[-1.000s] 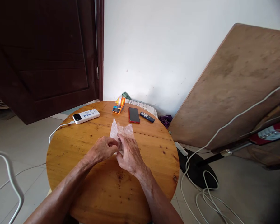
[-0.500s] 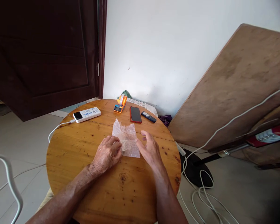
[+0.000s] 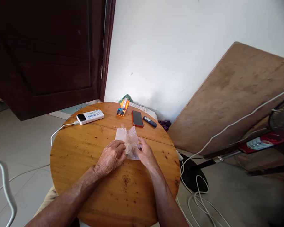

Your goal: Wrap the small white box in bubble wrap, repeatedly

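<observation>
Bubble wrap [image 3: 133,135], at one o'clock from the wooden table's [image 3: 71,154] centre, probably handles as light, soft and easily creased; opposite edges suit gripping. Right hand [image 3: 145,154] pinches its three-o'clock edge; left hand [image 3: 112,154] curls at eight o'clock, grip indeterminable.

— How's the light?
— Soft and fairly even at the fingers [image 3: 118,145]; the plain white wall [image 3: 170,47] beyond them is brightest, with a faint shadow low down.
— Dark spots?
— Far left of the fingers, the dark-brown panelled door [image 3: 49,56] sinks near black; far right of them, the lower corner blurs into darkness.
— Glare?
— Small glints on the crinkled, clear plastic bubble wrap [image 3: 132,137] between them.
</observation>
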Available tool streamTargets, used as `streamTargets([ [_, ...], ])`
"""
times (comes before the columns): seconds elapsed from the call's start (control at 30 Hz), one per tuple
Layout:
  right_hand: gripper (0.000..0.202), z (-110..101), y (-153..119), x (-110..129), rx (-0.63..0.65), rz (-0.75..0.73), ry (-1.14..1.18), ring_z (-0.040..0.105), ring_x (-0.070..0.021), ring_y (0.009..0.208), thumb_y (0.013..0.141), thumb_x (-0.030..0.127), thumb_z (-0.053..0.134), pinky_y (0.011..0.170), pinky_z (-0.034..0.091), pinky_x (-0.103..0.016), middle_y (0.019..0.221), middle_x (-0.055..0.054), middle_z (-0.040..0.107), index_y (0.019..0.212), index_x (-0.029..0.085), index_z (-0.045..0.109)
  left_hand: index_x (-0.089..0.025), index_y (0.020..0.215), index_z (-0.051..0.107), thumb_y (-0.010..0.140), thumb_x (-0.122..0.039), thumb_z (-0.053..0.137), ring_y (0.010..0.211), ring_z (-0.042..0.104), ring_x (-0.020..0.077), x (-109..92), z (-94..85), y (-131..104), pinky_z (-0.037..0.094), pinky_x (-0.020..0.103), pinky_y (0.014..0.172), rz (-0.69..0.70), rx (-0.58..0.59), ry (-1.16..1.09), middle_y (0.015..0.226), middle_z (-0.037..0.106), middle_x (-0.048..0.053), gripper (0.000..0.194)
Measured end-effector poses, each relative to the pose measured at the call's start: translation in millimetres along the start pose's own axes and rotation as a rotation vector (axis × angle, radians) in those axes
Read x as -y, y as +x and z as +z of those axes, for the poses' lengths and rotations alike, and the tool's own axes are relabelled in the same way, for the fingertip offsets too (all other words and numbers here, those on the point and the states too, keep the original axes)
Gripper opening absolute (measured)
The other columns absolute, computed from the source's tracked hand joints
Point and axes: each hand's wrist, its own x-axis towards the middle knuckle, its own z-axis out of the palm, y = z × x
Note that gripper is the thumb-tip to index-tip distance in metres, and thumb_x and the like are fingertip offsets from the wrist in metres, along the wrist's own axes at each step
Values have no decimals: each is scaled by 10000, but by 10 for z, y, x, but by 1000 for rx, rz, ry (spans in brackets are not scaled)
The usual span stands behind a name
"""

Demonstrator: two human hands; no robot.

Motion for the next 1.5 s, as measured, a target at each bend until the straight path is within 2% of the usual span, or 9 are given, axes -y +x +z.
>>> streamTargets([
  [0.2,468,27,-5,132,33,38,251,568,-149,605,773,262,566,580,434,-259,766,-11,674,1231,173,526,-199,836,642,822,-117,570,1003,602,253,-21,-26,31,479,403,872,34,-25,40,1018,726,61,110],
  [0.4,489,127,21,238,-31,-49,252,484,-128,561,735,326,619,544,383,-249,615,59,515,1186,140,583,-207,828,659,824,-138,586,901,552,231,-10,-24,37,460,369,819,30,-25,62,979,738,32,100],
  [0.6,464,228,71,365,-20,8,269,576,-148,606,696,316,672,565,453,-264,688,11,627,1121,136,624,-209,834,665,818,-123,601,889,541,220,2,-25,48,460,342,826,15,-5,-47,987,741,13,107],
  [0.73,520,200,-38,460,63,108,408,578,-156,533,765,372,633,476,463,-273,702,-6,645,1224,136,566,-208,781,648,839,-153,587,854,548,220,-14,-34,53,458,345,816,-44,16,-113,869,720,26,100],
  [0.9,507,101,-198,488,139,64,481,636,-158,674,796,314,578,564,528,-281,1023,-91,709,1275,154,538,-204,984,639,818,-249,645,965,578,227,-19,-36,34,480,333,823,-175,-50,-309,980,696,45,172],
  [1.07,556,80,-217,452,218,-5,356,643,-147,715,813,227,509,621,536,-285,1162,-103,690,1366,181,484,-196,904,599,818,-354,646,980,608,224,-11,11,33,506,361,838,-311,-118,-370,1088,640,85,185],
  [1.2,571,54,-183,436,251,-52,276,651,-157,772,840,210,472,707,533,-310,1179,-104,690,1409,176,444,-195,808,596,805,-330,653,1049,590,252,1,94,31,495,403,907,-279,-138,-324,1081,627,100,147],
  [1.37,556,24,-165,466,258,-95,245,648,-160,832,848,188,463,818,508,-335,1119,-82,711,1404,176,447,-198,776,588,707,-120,602,1005,575,235,22,144,0,495,388,908,-236,-118,-288,1025,620,80,106],
  [1.5,534,28,-103,443,214,-98,274,644,-158,773,854,206,474,760,514,-313,996,-63,727,1387,169,452,-196,780,612,684,-99,582,1047,546,260,16,121,-7,470,415,940,-233,-104,-207,1079,605,99,139],
])
